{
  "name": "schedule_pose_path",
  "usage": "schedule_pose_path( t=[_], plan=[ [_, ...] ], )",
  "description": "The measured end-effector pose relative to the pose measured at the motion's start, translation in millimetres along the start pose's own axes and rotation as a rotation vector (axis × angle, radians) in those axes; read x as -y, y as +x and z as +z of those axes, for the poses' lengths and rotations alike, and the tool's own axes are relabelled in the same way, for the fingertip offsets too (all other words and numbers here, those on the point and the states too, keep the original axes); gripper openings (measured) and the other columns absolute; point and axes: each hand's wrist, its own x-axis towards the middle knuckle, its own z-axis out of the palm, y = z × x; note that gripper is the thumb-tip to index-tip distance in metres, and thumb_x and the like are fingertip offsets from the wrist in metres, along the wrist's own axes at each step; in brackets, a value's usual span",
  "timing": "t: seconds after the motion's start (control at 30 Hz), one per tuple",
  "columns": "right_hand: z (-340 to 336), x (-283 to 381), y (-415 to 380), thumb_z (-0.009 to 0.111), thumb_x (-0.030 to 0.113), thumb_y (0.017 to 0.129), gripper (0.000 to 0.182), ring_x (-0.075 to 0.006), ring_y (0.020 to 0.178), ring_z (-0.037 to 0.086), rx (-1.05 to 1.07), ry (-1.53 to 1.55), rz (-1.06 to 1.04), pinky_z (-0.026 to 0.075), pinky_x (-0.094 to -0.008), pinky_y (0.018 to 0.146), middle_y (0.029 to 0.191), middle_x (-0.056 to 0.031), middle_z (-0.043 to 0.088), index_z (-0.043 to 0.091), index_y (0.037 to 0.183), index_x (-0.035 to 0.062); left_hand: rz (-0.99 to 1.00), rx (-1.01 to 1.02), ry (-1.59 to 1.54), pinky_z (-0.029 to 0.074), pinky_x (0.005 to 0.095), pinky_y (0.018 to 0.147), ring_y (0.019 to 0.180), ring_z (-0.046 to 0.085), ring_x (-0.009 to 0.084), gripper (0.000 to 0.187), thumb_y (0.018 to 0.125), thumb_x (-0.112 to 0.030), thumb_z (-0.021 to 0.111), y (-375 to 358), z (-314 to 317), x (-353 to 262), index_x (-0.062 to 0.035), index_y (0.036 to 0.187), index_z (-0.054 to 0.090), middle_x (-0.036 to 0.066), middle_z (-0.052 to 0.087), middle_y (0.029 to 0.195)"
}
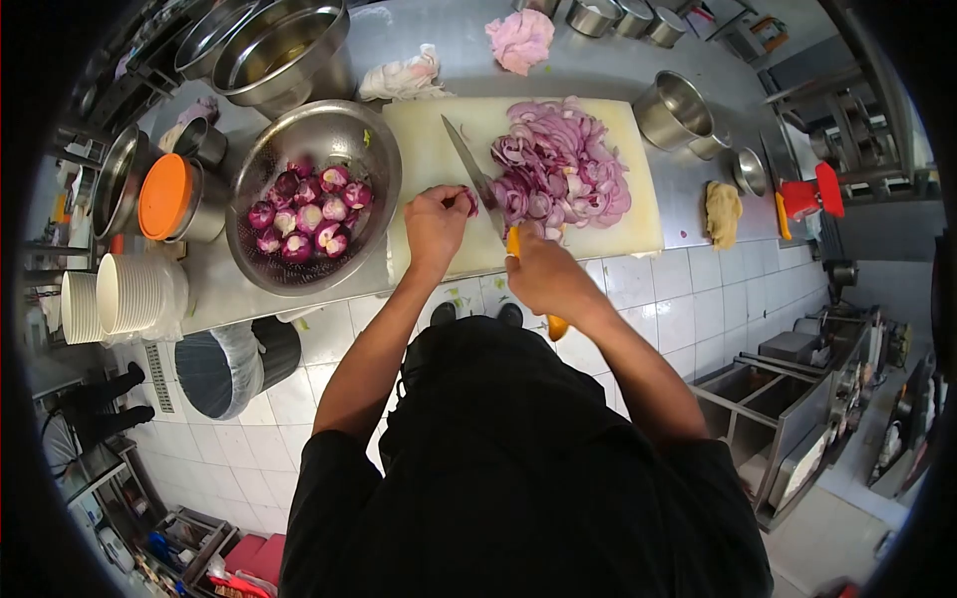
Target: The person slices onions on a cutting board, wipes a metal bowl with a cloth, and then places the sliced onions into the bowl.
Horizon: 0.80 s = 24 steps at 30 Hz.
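Note:
My right hand [543, 274] grips the orange handle of a kitchen knife [469, 157], whose blade points away from me over the cutting board [419, 130]. To the left of the blade, my left hand [437, 227] pinches a piece of red onion [470, 202] against the board, its fingers closed. A large heap of sliced red onion [568, 164] lies on the board, right of the blade. Beside the board on the left, a perforated metal colander [374, 140] holds several peeled whole red onions [307, 215].
Steel pots [284, 60] and an orange-lidded container [167, 196] stand on the left, with stacked white bowls [135, 294] nearer. A pink cloth [520, 42] lies behind the board. At right are a steel pot [675, 110], a yellow cloth [723, 213] and another orange-handled knife [783, 214].

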Motion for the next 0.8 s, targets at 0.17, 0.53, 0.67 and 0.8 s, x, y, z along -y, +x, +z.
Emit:
schedule_pose_path(
  t=[0.17,0.53,0.67,0.8],
  plan=[
    [41.7,-20.3,49.0,0.053,0.009,0.093,0.028,-0.0518,0.086,0.066,-0.201,0.048,-0.151,0.052,-0.0586,0.078,0.084,-0.0356,0.066,0.045,0.111,-0.0099,0.043,-0.059,-0.083,0.055,0.031,0.069,0.065,0.07,0.0203,0.018,0.084,-0.014,0.073,3.3,4.1,13.2,0.0018,0.093,0.077,0.015,0.074,0.075],
    [55.9,-25.6,59.7,0.053,0.016,0.095,0.036,-0.0376,0.055,0.068,-0.29,-0.062,-0.245,0.055,-0.046,0.052,0.084,-0.0298,0.067,0.043,0.119,-0.0088,0.052,-0.073,-0.123,0.055,0.0297,0.067,0.065,0.071,0.0191,0.016,0.084,-0.011,0.073,-3.0,5.2,8.9,0.0019,0.093,0.077,0.015,0.074,0.076],
    [12.3,-11.8,63.4,0.053,0.018,0.097,0.036,-0.0336,0.055,0.068,-0.034,0.115,-0.012,0.055,-0.0438,0.053,0.087,-0.0295,0.068,0.042,0.119,-0.0086,0.112,-0.06,-0.06,0.055,0.0296,0.067,0.065,0.07,0.0176,0.017,0.085,-0.011,0.073,0.9,4.9,12.6,0.002,0.094,0.077,0.014,0.074,0.076],
    [-15.0,15.8,21.2,0.052,0.017,0.097,0.036,-0.0321,0.054,0.068,0.068,0.089,0.053,0.056,-0.0439,0.054,0.092,-0.0301,0.068,0.042,0.121,-0.0088,0.103,-0.052,-0.051,0.054,0.0282,0.065,0.066,0.069,0.0127,0.017,0.086,-0.011,0.073,-2.6,0.0,4.7,0.0031,0.094,0.076,0.013,0.075,0.076]
  ],
)
